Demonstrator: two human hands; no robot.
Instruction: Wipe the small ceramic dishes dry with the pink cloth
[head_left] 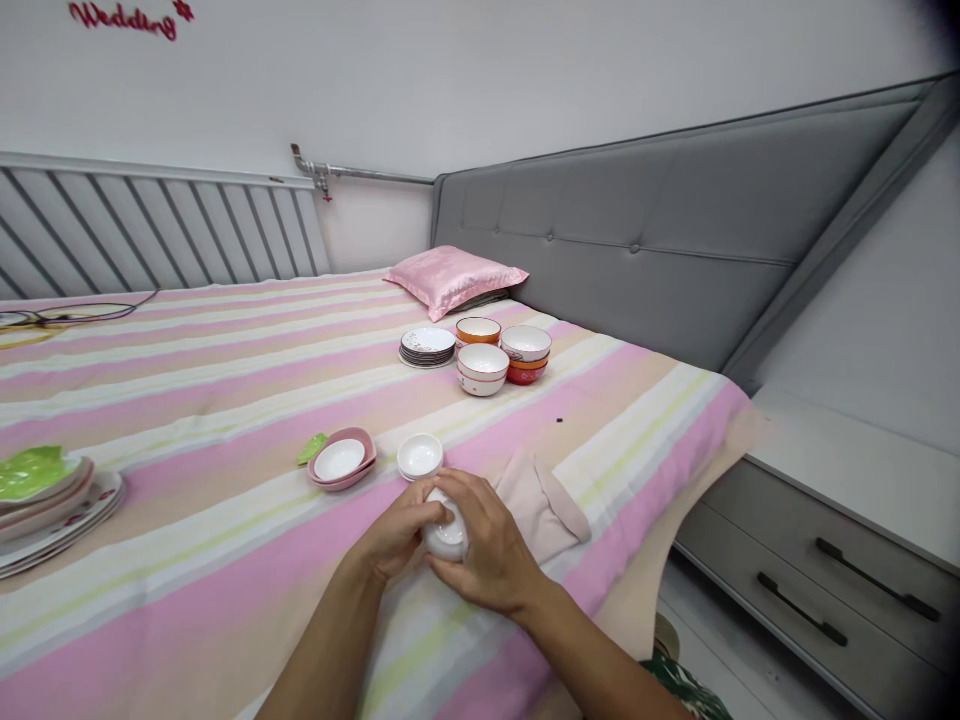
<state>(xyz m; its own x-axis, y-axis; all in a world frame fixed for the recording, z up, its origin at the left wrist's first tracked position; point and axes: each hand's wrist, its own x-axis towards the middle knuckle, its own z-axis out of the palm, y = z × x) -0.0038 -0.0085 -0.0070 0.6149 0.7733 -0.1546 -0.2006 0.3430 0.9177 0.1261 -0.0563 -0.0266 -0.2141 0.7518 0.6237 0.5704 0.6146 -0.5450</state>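
Both my hands hold a small white bowl (448, 535), its underside seemingly turned up toward me. My left hand (405, 530) grips it from the left with the thumb across it. Around its right side wrap the fingers of my right hand (491, 545). Just beyond my fingers sits another small white bowl (420, 455) on the bed. A folded pale pink cloth (536, 510) lies to the right of my right hand. Left of the bowls, a small white dish (340, 460) rests in pink dishes (364, 442) with a green leaf-shaped piece (311, 448) beside them.
Stacked bowls (482, 365) and a pile of plates (427, 342) stand farther back, before a pink pillow (457, 276). More plates (67, 525) are stacked at far left. A grey headboard (600, 230) and a drawer cabinet (847, 480) border the striped bed (225, 400).
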